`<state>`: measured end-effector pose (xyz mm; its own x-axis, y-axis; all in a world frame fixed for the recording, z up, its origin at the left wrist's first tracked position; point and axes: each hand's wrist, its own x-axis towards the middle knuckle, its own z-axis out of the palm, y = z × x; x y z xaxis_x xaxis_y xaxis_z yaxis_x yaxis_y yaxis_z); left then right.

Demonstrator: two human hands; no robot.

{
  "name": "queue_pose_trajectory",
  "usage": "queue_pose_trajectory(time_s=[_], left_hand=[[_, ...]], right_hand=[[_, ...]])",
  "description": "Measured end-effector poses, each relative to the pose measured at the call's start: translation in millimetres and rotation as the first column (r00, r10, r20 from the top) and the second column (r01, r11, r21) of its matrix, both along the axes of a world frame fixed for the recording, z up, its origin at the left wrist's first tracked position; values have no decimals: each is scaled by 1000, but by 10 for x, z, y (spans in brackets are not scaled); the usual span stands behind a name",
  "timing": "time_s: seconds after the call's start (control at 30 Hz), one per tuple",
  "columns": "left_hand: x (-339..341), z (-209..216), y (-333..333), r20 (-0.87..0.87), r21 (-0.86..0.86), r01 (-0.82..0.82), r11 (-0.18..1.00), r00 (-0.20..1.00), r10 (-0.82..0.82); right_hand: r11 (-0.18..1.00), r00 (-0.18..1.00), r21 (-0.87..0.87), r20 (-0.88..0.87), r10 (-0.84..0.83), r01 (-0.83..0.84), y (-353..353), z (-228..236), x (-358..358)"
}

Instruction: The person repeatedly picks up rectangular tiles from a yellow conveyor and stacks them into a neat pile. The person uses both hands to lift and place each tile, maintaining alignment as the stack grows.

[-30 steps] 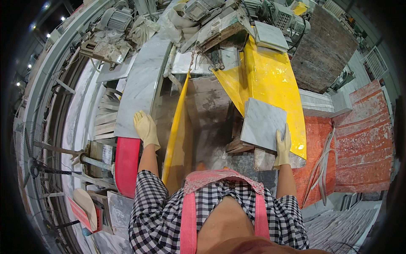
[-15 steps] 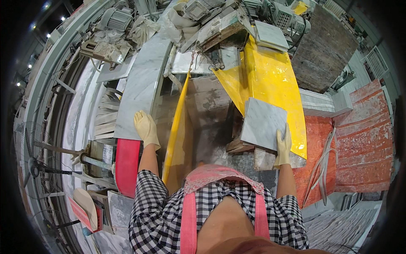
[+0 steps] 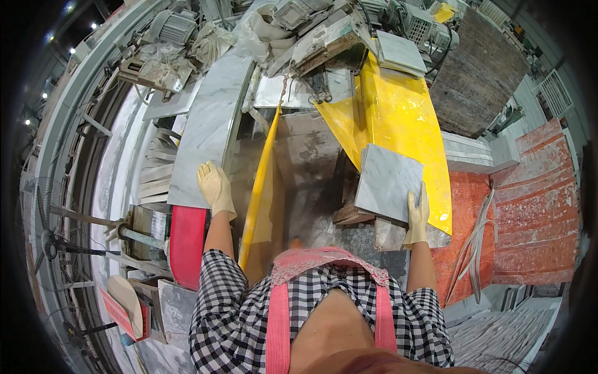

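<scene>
My left hand (image 3: 215, 189), in a cream rubber glove, lies palm down with its fingers flat on the near end of a long grey-veined marble slab (image 3: 208, 121). My right hand (image 3: 417, 215), gloved the same way, grips the right edge of a square grey marble tile (image 3: 390, 181), thumb on the near side and fingers along the edge. That tile rests partly over a yellow plastic sheet (image 3: 405, 124), above some wooden blocks (image 3: 355, 212). What lies directly under the tile is hidden.
Between my arms hangs a narrow yellow strip (image 3: 260, 181). A red panel (image 3: 187, 246) stands by my left forearm. Farther off are more square tiles (image 3: 400, 52) on the yellow sheet, dusty machine parts (image 3: 330, 43) and motors (image 3: 171, 28). Orange sheeting (image 3: 464, 224) with loose straps lies right.
</scene>
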<state>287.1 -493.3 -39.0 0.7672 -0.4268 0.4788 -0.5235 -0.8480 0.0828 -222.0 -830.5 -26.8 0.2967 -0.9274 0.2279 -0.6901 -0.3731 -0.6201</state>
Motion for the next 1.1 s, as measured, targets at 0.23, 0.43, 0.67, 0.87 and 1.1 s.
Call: queue_pose_trajectory(time_s=[0.23, 0.43, 0.67, 0.87, 1.1], left_hand=[[-1, 4, -6, 6, -8, -7, 1000, 1000, 7], [12, -24, 1, 1, -1, -6, 1000, 1000, 6], [23, -22, -2, -4, -6, -4, 1000, 1000, 4], [-9, 33, -1, -68, 11, -14, 1000, 998, 15], [-11, 24, -2, -28, 14, -16, 1000, 999, 17]], right_hand=[[1000, 999, 22, 34, 2, -3, 1, -3, -7], [1000, 1000, 18, 1, -17, 17, -13, -21, -11], [1000, 1000, 12, 23, 6, -6, 6, 14, -2], [1000, 1000, 13, -7, -9, 9, 12, 29, 6], [1000, 1000, -2, 8, -2, 2, 3, 10, 4]])
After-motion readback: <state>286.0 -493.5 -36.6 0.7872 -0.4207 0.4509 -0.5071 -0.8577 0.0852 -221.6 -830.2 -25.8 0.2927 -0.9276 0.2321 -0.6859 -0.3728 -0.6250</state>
